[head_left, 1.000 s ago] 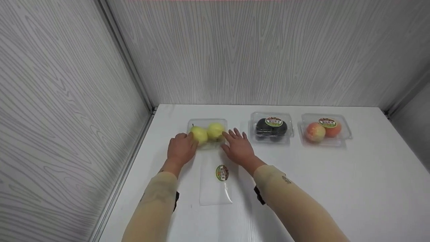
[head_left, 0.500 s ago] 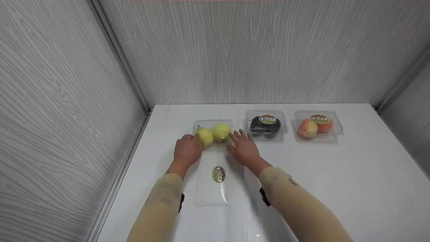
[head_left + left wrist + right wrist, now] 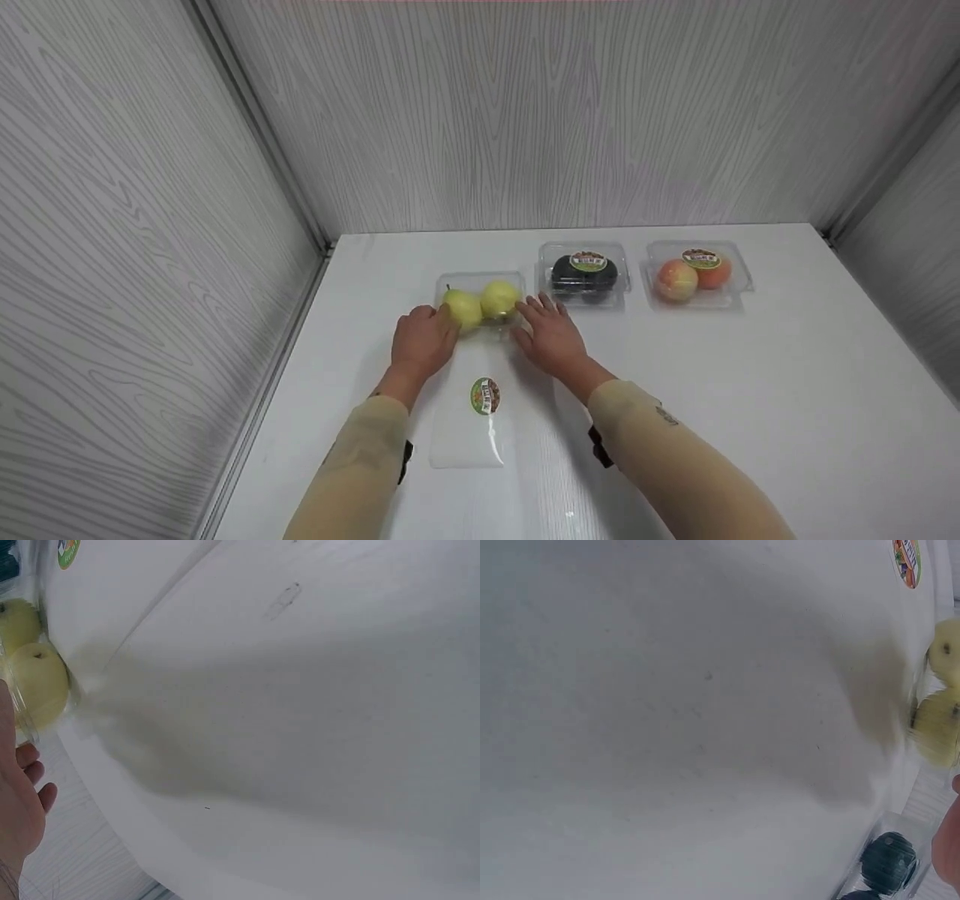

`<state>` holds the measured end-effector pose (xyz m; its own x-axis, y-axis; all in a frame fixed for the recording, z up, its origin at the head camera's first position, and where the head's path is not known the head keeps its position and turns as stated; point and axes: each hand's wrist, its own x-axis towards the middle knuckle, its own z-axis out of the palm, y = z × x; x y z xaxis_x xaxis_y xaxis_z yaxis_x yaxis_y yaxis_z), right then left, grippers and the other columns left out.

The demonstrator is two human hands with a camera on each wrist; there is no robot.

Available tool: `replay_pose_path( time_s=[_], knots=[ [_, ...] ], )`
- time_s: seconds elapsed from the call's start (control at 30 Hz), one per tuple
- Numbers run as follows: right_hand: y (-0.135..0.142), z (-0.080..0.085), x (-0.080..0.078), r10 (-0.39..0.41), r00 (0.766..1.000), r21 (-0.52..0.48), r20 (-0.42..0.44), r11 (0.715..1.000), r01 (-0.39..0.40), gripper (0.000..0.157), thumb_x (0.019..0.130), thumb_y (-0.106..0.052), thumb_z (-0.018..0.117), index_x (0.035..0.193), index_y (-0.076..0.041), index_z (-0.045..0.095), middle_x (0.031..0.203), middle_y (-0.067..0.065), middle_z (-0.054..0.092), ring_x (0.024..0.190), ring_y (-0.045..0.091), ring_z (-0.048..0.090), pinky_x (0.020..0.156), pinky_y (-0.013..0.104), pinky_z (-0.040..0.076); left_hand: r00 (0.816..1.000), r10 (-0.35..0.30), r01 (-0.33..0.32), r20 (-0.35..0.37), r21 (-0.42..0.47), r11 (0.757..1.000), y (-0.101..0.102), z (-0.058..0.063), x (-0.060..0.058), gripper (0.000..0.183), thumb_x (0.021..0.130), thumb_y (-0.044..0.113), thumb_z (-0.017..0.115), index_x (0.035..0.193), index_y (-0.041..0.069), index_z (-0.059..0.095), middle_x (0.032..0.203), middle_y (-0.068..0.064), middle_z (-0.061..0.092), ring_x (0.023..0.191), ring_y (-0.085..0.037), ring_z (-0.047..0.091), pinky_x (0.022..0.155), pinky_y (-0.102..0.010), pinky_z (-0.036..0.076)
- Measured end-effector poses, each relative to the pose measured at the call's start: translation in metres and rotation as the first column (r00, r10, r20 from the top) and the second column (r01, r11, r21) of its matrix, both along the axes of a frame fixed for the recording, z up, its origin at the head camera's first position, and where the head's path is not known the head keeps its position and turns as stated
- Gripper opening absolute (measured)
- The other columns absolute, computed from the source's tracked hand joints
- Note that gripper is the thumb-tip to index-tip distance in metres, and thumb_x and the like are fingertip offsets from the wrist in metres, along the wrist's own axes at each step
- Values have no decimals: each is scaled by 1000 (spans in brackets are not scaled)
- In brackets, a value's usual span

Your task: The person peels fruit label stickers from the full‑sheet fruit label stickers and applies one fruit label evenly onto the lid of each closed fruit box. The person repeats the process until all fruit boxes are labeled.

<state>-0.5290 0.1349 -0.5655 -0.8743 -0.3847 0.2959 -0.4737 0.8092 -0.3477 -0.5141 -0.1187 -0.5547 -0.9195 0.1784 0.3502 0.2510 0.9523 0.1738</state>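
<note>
On my head view, clock positions are read from the pear container, with 12 o'clock at the far edge. The rear panel (image 3: 525,112) stands along 12 o'clock behind the white bench (image 3: 787,412). Two tan sleeves, the right sleeve (image 3: 682,457) and the left sleeve (image 3: 349,465), enter from 5 and 7 o'clock.

The pear container (image 3: 474,282) sits uncovered on the bench; its clear lid (image 3: 454,439) lies flat at 6 o'clock. At 3 o'clock, farthest out, I have the mixed-fruit container (image 3: 666,250), lid down. Just before 3 o'clock, nearer, is the dark-fruit container (image 3: 561,253), also covered.

The right hand (image 3: 551,341) is at 4 o'clock, fingers extended and spread, grasping nothing, its index fingertip at the container's edge. The left hand (image 3: 425,337) is at 8 o'clock, fingers bent beside the container wall; I cannot tell whether it grips.

Contents: two yellow-green pears (image 3: 463,309) side by side; dark fruit (image 3: 585,279); one red-and-yellow fruit (image 3: 677,280) beside one orange fruit (image 3: 714,276).

Oval labels mark each lid: the flat lid's label (image 3: 485,396), the dark-fruit label (image 3: 589,262) and the mixed-fruit label (image 3: 701,259).
</note>
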Motion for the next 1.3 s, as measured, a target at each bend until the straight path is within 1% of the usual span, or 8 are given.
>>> replay_pose_path(
  time_s=[0.17,0.3,0.37,0.47,0.67,0.83,1.07,1.3],
  knots=[
    [5,-3,6,2,1000,-27,3,1000,-2,50,106,-28,60,148,-2,58,154,24,54,152,43,38,124,60,25,1000,-16,16,-26,-3,1000,2,-3,7,33,108,27,59,126,3,70,107,-19,71,102,-38,67,86,-56,53],
    [8,-3,14,-3,1000,-65,1,998,3,48,106,-27,63,146,-1,60,152,24,56,151,43,40,123,60,26,999,-22,23,-24,15,1000,5,-2,14,34,107,27,60,128,3,70,109,-18,71,105,-36,68,88,-54,52],
    [10,-2,17,-5,1000,-78,2,997,5,47,106,-28,63,145,-1,61,151,24,56,151,43,40,123,59,27,1000,-17,18,-9,21,1000,8,-1,17,35,107,28,60,130,3,70,110,-17,71,106,-35,67,90,-53,52],
    [14,-4,21,-11,1000,-88,2,996,12,47,106,-28,64,144,-1,61,151,24,57,150,43,41,123,59,27,1000,-17,17,-8,24,1000,12,-1,22,35,107,28,60,130,3,70,108,-16,71,103,-35,67,90,-53,52],
    [22,-7,28,-35,999,-98,-3,995,34,47,106,-29,63,144,-1,62,151,22,57,150,41,41,124,57,27,997,-49,50,-67,19,999,19,-2,29,28,105,26,63,120,3,71,100,-17,69,94,-37,67,84,-54,53],
    [28,-9,36,-29,1000,-114,-10,993,28,47,107,-29,62,144,-1,62,151,23,57,150,42,42,123,57,28,997,-51,52,-53,13,999,22,-3,35,31,106,27,61,124,4,72,103,-15,69,100,-34,66,87,-51,53],
    [34,-11,45,-36,997,-149,-64,989,26,42,104,-24,66,139,1,66,145,25,62,144,45,48,121,58,32,991,-80,80,-103,-1,997,26,-7,41,32,105,27,62,124,4,73,100,-13,69,98,-31,66,85,-49,54],
    [39,-13,54,-46,998,-157,-36,987,40,44,105,-27,67,141,-1,65,147,23,61,146,43,47,122,55,31,994,-79,78,-80,-19,997,31,-7,49,32,106,30,62,126,6,72,104,-12,68,102,-30,66,88,-48,54]
  ],
)
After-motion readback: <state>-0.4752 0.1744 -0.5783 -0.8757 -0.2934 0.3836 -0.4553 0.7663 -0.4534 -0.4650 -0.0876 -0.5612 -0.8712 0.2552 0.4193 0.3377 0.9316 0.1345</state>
